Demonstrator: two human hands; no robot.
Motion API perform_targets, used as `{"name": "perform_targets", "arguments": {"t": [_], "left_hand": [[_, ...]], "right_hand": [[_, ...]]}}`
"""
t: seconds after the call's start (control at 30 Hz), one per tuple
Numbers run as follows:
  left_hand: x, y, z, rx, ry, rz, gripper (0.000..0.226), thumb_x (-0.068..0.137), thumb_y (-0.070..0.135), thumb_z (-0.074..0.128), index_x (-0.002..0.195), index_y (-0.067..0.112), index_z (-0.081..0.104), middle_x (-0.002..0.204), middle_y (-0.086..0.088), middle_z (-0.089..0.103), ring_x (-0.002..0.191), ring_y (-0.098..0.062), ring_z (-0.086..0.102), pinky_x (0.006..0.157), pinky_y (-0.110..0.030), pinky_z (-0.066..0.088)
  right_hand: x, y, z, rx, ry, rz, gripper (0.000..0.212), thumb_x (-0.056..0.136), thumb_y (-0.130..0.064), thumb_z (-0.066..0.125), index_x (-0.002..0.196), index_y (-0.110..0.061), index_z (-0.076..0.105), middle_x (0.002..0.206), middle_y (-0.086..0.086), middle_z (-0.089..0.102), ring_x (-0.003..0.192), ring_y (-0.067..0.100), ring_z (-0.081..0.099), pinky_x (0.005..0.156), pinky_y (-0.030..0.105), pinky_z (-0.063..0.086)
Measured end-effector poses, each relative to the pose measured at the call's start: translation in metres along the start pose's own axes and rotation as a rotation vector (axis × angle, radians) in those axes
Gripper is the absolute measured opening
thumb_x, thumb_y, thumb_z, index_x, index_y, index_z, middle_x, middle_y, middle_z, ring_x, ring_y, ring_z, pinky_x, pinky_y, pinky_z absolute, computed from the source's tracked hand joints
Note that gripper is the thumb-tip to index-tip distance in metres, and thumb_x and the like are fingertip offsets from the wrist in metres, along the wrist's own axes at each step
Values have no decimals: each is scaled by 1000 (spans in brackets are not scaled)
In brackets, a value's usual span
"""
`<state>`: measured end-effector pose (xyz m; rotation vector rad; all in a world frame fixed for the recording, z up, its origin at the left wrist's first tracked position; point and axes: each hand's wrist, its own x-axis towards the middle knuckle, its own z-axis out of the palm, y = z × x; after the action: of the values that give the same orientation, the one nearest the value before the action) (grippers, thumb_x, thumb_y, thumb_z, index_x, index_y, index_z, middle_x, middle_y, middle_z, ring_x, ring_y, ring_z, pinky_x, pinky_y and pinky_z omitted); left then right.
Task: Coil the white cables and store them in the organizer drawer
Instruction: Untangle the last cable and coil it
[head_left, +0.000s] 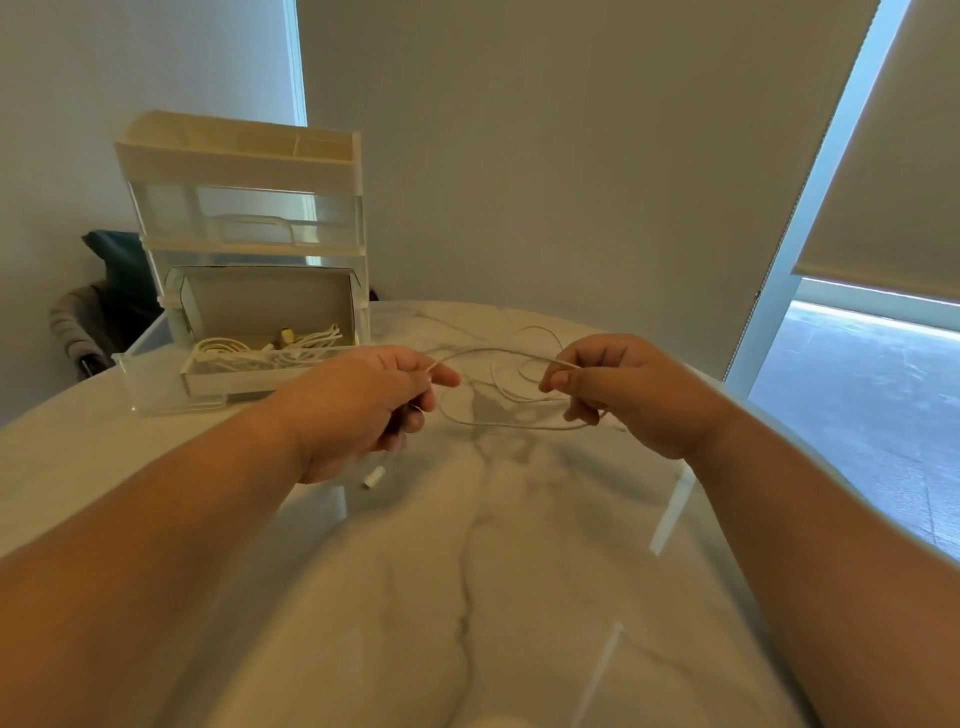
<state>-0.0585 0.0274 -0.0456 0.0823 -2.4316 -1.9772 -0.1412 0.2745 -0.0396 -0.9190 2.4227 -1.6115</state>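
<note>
- Left hand (363, 410) has its fingers curled round the cable (519, 427), thumb pressing it against the index finger.
- Right hand (623, 395), at 3 o'clock from the left, pinches the same cable between thumb and fingers.
- The cable hangs between them in a couple of loose loops just above the bench (493, 597), with more slack on the marble toward 12 o'clock.
- One end dangles under the left hand and ends in a white plug (375, 475). It's blurry, so probably a connector.
- The drawer (156, 389) stands open at 10 o'clock from the hands, with other white cables (270, 348) bundled inside.
- It's at the foot of the clear organizer (244, 171).
</note>
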Motion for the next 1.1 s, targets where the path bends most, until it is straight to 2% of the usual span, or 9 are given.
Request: {"name": "perform_targets", "arguments": {"t": [0.13, 0.23, 0.37, 0.47, 0.7, 0.8, 0.9, 1.03, 1.1], "left_hand": [[7, -2, -4, -20, 200, 96, 30, 104, 11, 40, 101, 16, 70, 72, -3, 48, 59, -11, 44, 58, -31, 47], [8, 0, -12, -43, 302, 163, 28, 104, 12, 45, 99, 15, 72, 75, -2, 49, 63, -12, 46, 54, -28, 49], [9, 2, -17, -24, 270, 213, 26, 102, 13, 47, 96, 13, 72, 60, 4, 39, 48, -9, 30, 44, -25, 25], [5, 6, -21, 33, 247, 199, 26, 102, 17, 47, 95, 12, 71, 57, 4, 34, 46, -9, 28, 43, -25, 25], [-11, 21, -19, -73, 12, 69, 27, 99, 19, 43, 76, 15, 55, 56, 5, 24, 48, -12, 17, 41, -24, 14], [-16, 28, -22, -239, -161, -29, 30, 94, 22, 40, 66, 17, 49, 54, 7, 19, 49, -11, 11, 42, -24, 10], [-19, 34, -26, -405, -260, -31, 24, 85, 25, 44, 63, 17, 52, 49, 9, 23, 41, -6, 17, 41, -22, 10], [-24, 39, -29, -517, -344, -27, 37, 88, 27, 45, 94, 5, 74, 45, 11, 25, 43, -5, 10, 38, -19, 12], [-25, 39, -29, -489, -380, -26, 37, 90, 26, 44, 95, 6, 75, 43, 11, 25, 43, -6, 11, 40, -21, 14]], "right_hand": [[-2, -8, -2, 141, -8, -18, 19, 76, -7, 56, 81, -10, 74, 54, 1, 52, 51, 17, 41, 51, 29, 37], [-4, -9, -3, -45, 55, -31, 26, 87, 4, 60, 82, -16, 75, 62, -4, 61, 55, 11, 49, 59, 26, 42], [-4, -5, -2, -286, 81, 11, 15, 91, -14, 68, 83, -24, 76, 73, -10, 71, 66, 2, 59, 68, 20, 45], [-3, -5, 0, -306, 219, -17, 14, 94, -23, 65, 82, -20, 74, 63, 3, 58, 55, 8, 48, 55, 17, 41], [3, -10, 10, -345, 608, -197, 17, 96, -22, 61, 82, -24, 70, 65, -13, 60, 62, -2, 54, 56, 5, 38], [5, -7, 18, -411, 590, -200, 17, 97, -22, 60, 88, -26, 73, 78, -12, 66, 80, -5, 58, 61, 3, 39], [7, -4, 26, -418, 522, -185, 19, 98, -19, 59, 86, -18, 74, 79, 5, 68, 80, 11, 57, 59, 7, 39], [9, 0, 38, -461, 440, -156, 24, 98, -21, 57, 82, -11, 72, 77, 9, 67, 77, 17, 59, 60, 23, 44], [11, 2, 39, -469, 409, -143, 26, 98, -23, 55, 79, -12, 69, 72, 7, 66, 67, 18, 59, 60, 26, 46]]}}
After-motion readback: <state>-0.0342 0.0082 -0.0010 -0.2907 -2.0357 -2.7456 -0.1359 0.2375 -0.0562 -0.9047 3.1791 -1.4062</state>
